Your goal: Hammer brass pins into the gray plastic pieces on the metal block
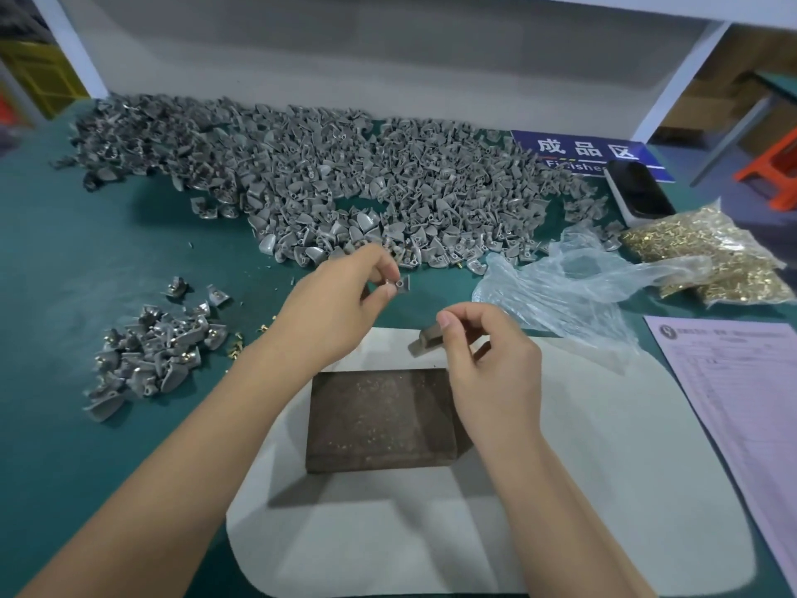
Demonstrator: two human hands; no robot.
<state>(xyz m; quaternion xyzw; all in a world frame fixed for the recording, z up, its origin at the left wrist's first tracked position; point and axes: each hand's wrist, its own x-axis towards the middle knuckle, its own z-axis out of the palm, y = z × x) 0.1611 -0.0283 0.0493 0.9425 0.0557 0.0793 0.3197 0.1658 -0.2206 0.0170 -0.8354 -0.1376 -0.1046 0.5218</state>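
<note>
**Hands meet above the block, piece and pin yet to be joined**

Left hand [340,304] pinches a small gray plastic piece [400,283] between thumb and fingertips, held in the air just short of the big heap of gray pieces [327,183] at the back of the green bench [64,261]. Right hand [487,351] hangs near it, lower and to the right, thumb and forefinger pressed together as if on something very small; whether a brass pin is between them cannot be made out. A gray hammer head [425,338] shows just beside that hand's thumb, on the pale mat [560,489].

From the head camera, the held piece lies up and to the left of the right fingertips, its holed face turned toward the viewer. The metal block [379,418] sits below both hands, nearer the right, its long side running left to right. Any pin would likely travel up-left to the piece before both come down to the block.

Flat, dark and pitted, the block is flecked with brass. The plastic looks matte and curved, shell-like. Finished pieces [151,356] lie piled at left with loose pins beside them; bagged brass pins [707,256] glint at right, behind crumpled clear film [560,291].
</note>
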